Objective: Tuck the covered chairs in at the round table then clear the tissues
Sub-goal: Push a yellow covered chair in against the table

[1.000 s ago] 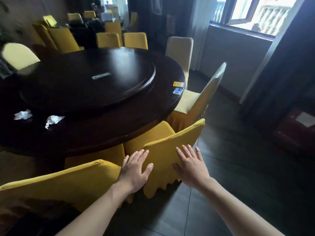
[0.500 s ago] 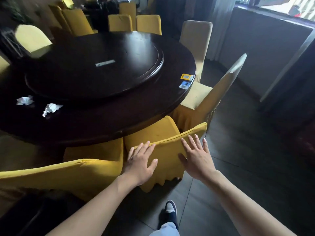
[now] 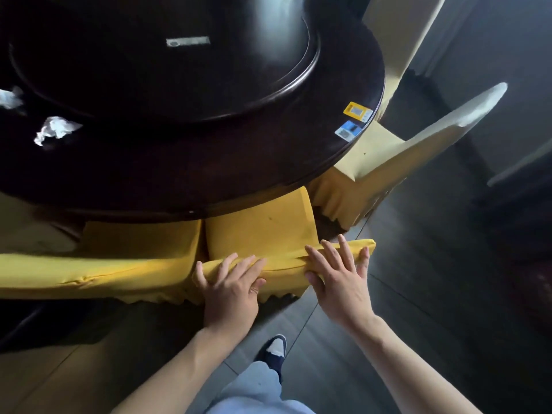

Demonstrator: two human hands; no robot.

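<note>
Head view. Left hand (image 3: 231, 289) and right hand (image 3: 340, 277) rest flat, fingers spread and released, on the top edge of the backrest of a yellow covered chair (image 3: 260, 234); neither hand is clenched around the fabric. The chair's seat lies partly beneath the rim of the round dark counter (image 3: 209, 162). A second yellow covered chair (image 3: 98, 264) stands just beside it on the left; a paler covered chair (image 3: 418, 147) stands angled at the right. Two crumpled tissues (image 3: 55, 130) lie on the counter's left part, outside the raised turntable (image 3: 179, 85). A shoe (image 3: 273, 351) is on the dark floor (image 3: 433, 294) below
</note>
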